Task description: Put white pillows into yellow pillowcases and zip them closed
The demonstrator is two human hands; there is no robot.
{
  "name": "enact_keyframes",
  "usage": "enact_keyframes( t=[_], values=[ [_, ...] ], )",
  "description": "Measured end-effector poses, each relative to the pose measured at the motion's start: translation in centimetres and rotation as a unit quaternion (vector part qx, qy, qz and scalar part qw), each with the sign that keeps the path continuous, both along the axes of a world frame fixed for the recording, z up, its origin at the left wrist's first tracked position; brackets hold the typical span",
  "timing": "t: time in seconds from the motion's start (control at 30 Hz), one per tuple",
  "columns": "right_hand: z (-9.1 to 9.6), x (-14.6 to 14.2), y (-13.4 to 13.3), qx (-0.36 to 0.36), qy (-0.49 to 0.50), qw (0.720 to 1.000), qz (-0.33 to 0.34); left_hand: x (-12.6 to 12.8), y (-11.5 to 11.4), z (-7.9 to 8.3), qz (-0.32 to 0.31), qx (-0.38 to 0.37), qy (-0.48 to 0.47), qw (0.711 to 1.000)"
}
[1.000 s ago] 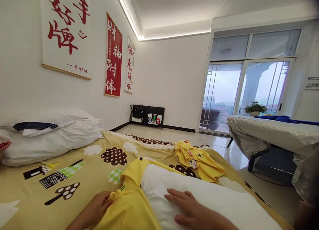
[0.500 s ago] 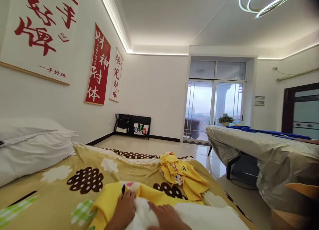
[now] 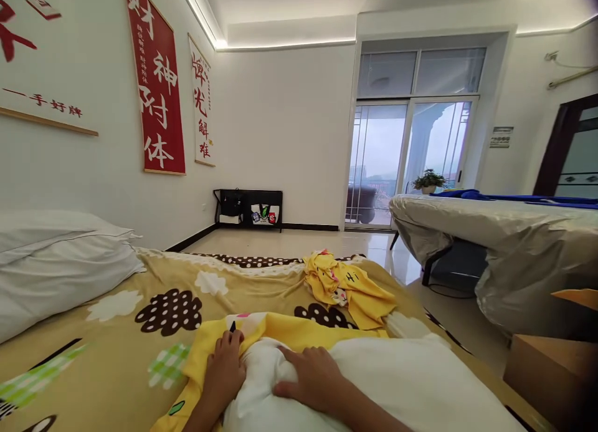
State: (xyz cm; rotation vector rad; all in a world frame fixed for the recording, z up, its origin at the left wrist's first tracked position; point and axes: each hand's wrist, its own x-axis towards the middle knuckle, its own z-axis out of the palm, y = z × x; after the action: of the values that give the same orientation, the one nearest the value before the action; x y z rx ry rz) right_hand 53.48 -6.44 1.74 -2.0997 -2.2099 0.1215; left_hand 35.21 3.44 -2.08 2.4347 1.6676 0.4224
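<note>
A white pillow (image 3: 402, 388) lies on the bed in front of me, its far end inside a yellow pillowcase (image 3: 280, 329). My left hand (image 3: 224, 369) is closed on the pillowcase's edge beside the pillow's corner. My right hand (image 3: 311, 376) presses down on the white pillow's end, fingers curled into the stuffing. A second crumpled yellow pillowcase (image 3: 348, 288) lies farther up the bed, apart from both hands.
The bed has a yellow patterned sheet (image 3: 116, 332). Two white pillows (image 3: 56, 264) are stacked at the left by the wall. A covered table (image 3: 504, 232) stands to the right, with a wooden box (image 3: 551, 363) at the bed's right edge. Tiled floor (image 3: 289, 242) lies beyond.
My left hand has slid forward along the pillowcase to the pillow's far corner. My right hand has gone from lying flat to gripping the pillow's end. The view has swung right.
</note>
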Motion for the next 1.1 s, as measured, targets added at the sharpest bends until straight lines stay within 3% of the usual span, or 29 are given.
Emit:
enact_keyframes(
  t=[0.4, 0.53, 0.63, 0.77, 0.93, 1.1],
  values=[
    [-0.4, 0.2, 0.1, 0.008, -0.009, 1.000, 0.002, -0.4, 0.2, -0.8, 0.024, 0.023, -0.058, 0.998],
    [-0.3, 0.2, 0.2, 0.003, -0.010, 1.000, -0.001, -0.3, 0.0, -0.9, 0.015, 0.042, -0.033, 0.998],
    [-0.3, 0.0, 0.2, 0.013, -0.023, 1.000, 0.004, 0.5, -0.2, -0.4, 0.003, 0.083, 0.059, 0.995],
    [-0.2, -0.7, -0.4, 0.041, -0.086, 0.995, 0.032, 2.1, 0.1, 2.0, -0.039, 0.164, 0.170, 0.971],
    [0.7, -3.3, -2.2, 0.062, -0.143, 0.987, 0.023, 5.1, 0.6, 6.2, -0.136, 0.213, 0.169, 0.953],
    [2.1, -6.0, -3.5, 0.065, -0.095, 0.993, -0.002, 8.9, -3.5, 10.4, -0.241, 0.246, 0.119, 0.931]
  ],
)
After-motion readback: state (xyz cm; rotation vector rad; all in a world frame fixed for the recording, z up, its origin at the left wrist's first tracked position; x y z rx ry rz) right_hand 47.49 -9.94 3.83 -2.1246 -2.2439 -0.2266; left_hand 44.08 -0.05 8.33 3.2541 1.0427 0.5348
